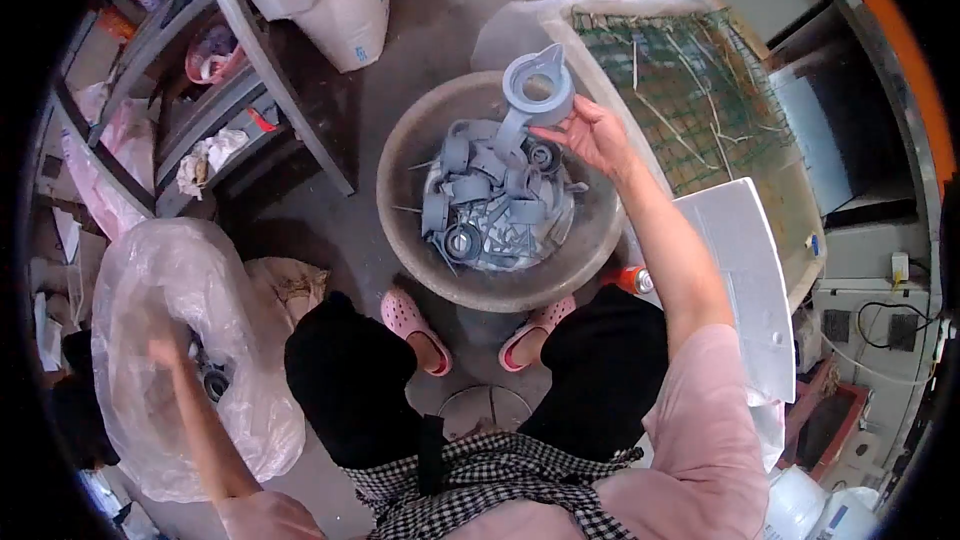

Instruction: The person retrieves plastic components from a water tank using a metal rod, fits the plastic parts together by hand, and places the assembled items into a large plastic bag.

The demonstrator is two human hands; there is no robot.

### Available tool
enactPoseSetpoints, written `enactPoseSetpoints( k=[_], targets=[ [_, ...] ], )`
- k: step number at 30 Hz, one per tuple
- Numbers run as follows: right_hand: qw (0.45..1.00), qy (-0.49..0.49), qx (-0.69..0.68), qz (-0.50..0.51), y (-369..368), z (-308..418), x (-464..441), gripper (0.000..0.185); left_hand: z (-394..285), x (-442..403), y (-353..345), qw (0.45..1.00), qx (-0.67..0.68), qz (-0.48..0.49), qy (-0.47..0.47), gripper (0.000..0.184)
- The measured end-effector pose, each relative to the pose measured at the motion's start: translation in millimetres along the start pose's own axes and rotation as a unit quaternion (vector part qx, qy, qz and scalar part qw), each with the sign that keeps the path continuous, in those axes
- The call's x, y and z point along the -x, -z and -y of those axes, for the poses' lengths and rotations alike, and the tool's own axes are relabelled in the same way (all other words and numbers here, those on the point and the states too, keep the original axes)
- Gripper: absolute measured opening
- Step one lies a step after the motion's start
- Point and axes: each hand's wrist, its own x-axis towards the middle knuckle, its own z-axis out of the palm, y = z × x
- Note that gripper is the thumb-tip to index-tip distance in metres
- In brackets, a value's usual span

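My right hand (592, 135) is closed on a grey plastic jug collar (561, 100) with a round opening, a pointed spout and a handle. It is held over the far right rim of a large round basin (405, 250). Inside the basin lies a heap of similar grey plastic parts (470, 187) with rings and thin scraps. My left hand (165, 345) reaches into a big clear plastic bag (255, 370) at the left. Motion blur and the film hide its fingers. A few dark grey parts (215, 383) show in the bag beside my left forearm.
A metal shelf rack (280, 70) stands at the far left, near white sacks (345, 15). On the right are a frame with green netting (690, 90), a white board (745, 280) and an orange-red can (632, 280). Pink clogs (408, 320) flank the basin's near side.
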Motion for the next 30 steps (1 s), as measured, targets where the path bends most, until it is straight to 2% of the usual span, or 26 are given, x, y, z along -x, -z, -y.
enactPoseSetpoints(
  k=[1, 2, 3, 5, 6, 7, 8, 10, 11, 13, 14, 16, 17, 18, 19, 20, 22, 23, 24, 25, 26, 28, 30],
  targets=[
    [0.996, 0.006, -0.069, 0.055, -18, 4, 8, 0.04, -51, 6, -6, 0.997, 0.061, 0.003, -0.039, 0.041],
    [0.996, 0.009, -0.063, 0.064, -38, 7, 15, 0.04, -106, 16, -8, 0.991, 0.104, 0.019, -0.076, 0.039],
    [0.995, 0.025, -0.076, 0.052, -57, 9, 20, 0.041, -186, 46, 24, 0.972, 0.181, 0.091, -0.116, 0.037],
    [0.992, 0.048, -0.113, 0.039, -83, 8, 29, 0.041, -353, 107, 93, 0.893, 0.336, 0.256, -0.153, 0.033],
    [0.991, 0.051, -0.111, 0.045, -93, 6, 33, 0.041, -362, 116, 55, 0.826, 0.427, 0.298, -0.215, 0.033],
    [0.989, 0.062, -0.129, 0.039, -102, 3, 37, 0.04, -392, 132, 47, 0.763, 0.5, 0.365, -0.187, 0.036],
    [0.986, 0.072, -0.147, 0.03, -109, 0, 40, 0.04, -415, 146, 47, 0.708, 0.522, 0.439, -0.183, 0.054],
    [0.982, 0.074, -0.174, 0.027, -110, -9, 42, 0.04, -450, 160, 40, 0.647, 0.575, 0.477, -0.155, 0.063],
    [0.976, 0.075, -0.202, 0.021, -109, -14, 43, 0.04, -459, 162, 34, 0.647, 0.574, 0.477, -0.155, 0.063],
    [0.976, 0.08, -0.202, 0.005, -109, -22, 45, 0.04, -469, 166, 28, 0.565, 0.603, 0.549, -0.125, 0.067],
    [0.976, 0.086, -0.2, -0.011, -109, -27, 46, 0.04, -470, 168, 25, 0.565, 0.6, 0.552, -0.124, 0.067],
    [0.973, 0.055, -0.222, -0.016, -106, -34, 40, 0.041, -473, 173, 24, 0.516, 0.621, 0.586, -0.074, 0.055],
    [0.97, 0.026, -0.241, -0.017, -103, -35, 35, 0.042, -474, 175, 23, 0.514, 0.619, 0.59, -0.071, 0.055],
    [0.969, 0.025, -0.243, -0.023, -95, -35, 29, 0.042, -476, 176, 29, 0.592, 0.581, 0.551, -0.088, 0.048],
    [0.99, -0.035, -0.133, 0.028, -85, -33, 22, 0.043, -479, 176, 32, 0.664, 0.539, 0.507, -0.105, 0.043],
    [0.992, -0.097, -0.022, 0.078, -75, -31, 13, 0.045, -484, 174, 30, 0.704, 0.561, 0.434, -0.041, 0.041],
    [0.97, -0.158, 0.181, -0.028, -31, -33, -5, 0.047, -479, 155, 18, 0.721, 0.543, 0.43, 0.003, 0.045],
    [0.932, -0.181, 0.3, -0.091, -1, -37, -18, 0.048, -476, 149, 16, 0.711, 0.567, 0.414, 0.037, 0.047],
    [0.825, -0.231, 0.506, -0.098, 25, -38, -32, 0.048, -473, 145, 16, 0.701, 0.588, 0.398, 0.071, 0.048],
    [0.671, -0.27, 0.684, -0.097, 50, -43, -44, 0.049, -473, 141, 16, 0.69, 0.597, 0.387, 0.131, 0.05],
    [0.671, -0.276, 0.682, -0.094, 77, -59, -54, 0.049, -469, 136, 13, 0.678, 0.601, 0.391, 0.162, 0.05],
    [0.602, -0.286, 0.735, -0.126, 132, -103, -75, 0.065, -466, 128, 7, 0.657, 0.606, 0.395, 0.213, 0.05],
    [0.608, -0.194, 0.742, -0.203, 152, -153, -81, 0.07, -466, 126, 0, 0.659, 0.603, 0.389, 0.224, 0.048]
  ],
)
